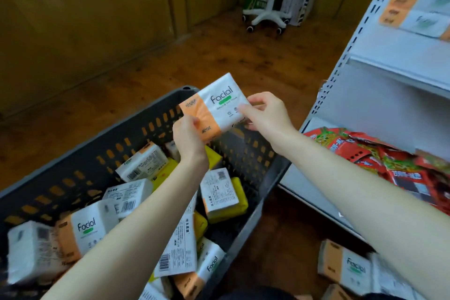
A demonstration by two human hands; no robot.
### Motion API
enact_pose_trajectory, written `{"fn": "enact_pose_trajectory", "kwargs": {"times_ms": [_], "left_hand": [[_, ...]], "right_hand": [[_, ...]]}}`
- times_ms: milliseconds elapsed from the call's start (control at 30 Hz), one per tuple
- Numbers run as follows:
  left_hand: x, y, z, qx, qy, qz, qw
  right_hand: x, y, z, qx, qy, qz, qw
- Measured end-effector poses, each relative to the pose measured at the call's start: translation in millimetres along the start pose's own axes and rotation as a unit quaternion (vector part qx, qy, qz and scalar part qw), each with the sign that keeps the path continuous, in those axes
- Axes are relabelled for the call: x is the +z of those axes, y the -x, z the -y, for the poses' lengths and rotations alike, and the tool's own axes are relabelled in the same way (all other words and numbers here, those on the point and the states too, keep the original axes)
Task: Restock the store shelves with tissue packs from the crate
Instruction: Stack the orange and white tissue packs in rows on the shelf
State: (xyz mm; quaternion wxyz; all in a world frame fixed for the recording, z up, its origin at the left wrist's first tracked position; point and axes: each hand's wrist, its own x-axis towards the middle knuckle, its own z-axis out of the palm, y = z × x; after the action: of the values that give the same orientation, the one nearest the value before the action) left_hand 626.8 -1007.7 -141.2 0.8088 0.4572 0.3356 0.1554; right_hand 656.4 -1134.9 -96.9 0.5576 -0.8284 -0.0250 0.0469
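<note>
Holding one Facial tissue pack [216, 105] up w/ both grips, label facing me: left grip [188, 137] pinches its orange end, right grip [265, 111] pinches the white end. Dark crate [80, 178] sits below both grips, more tissue packs [214, 192] loose inside. White shelf unit [399, 48] is right of my right grip, w/ red snack packets [353, 146] on a lower shelf.

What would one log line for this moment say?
held: tissue pack | left hand: grips orange end | right hand: pinches white end | position: above crate
</note>
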Motion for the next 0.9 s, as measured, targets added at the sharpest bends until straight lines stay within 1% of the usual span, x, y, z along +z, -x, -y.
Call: {"fn": "enact_pose_trajectory", "kwargs": {"times_ms": [100, 200, 300, 433, 533, 633, 733, 833, 900], "left_hand": [[28, 31, -11, 0.037, -0.008, 0.040, 0.998], [55, 62, -16, 0.071, -0.009, 0.110, 0.991], [83, 91, -13, 0.093, -0.037, 0.165, 0.981], [132, 134, -4, 0.134, -0.069, 0.239, 0.959], [175, 176, 6, 0.171, -0.116, 0.274, 0.939], [217, 218, 22, 0.209, -0.156, 0.339, 0.904], [257, 253, 42, 0.235, -0.209, 0.418, 0.853], [295, 276, 63, 0.242, -0.266, 0.482, 0.799], [322, 288, 76, 0.222, -0.282, 0.509, 0.782]], "right_hand": [[-36, 12, 12, -0.016, -0.040, -0.039, 0.998], [-76, 24, 21, -0.033, -0.076, -0.094, 0.992], [-119, 37, 23, -0.041, -0.131, -0.132, 0.982], [-185, 61, 20, -0.060, -0.206, -0.202, 0.956], [-240, 81, 15, -0.076, -0.263, -0.259, 0.926], [-297, 96, 4, -0.072, -0.300, -0.320, 0.896], [-353, 109, -9, -0.072, -0.318, -0.373, 0.869], [-401, 121, -26, -0.071, -0.289, -0.412, 0.861], [-428, 126, -38, -0.065, -0.266, -0.421, 0.865]]}}
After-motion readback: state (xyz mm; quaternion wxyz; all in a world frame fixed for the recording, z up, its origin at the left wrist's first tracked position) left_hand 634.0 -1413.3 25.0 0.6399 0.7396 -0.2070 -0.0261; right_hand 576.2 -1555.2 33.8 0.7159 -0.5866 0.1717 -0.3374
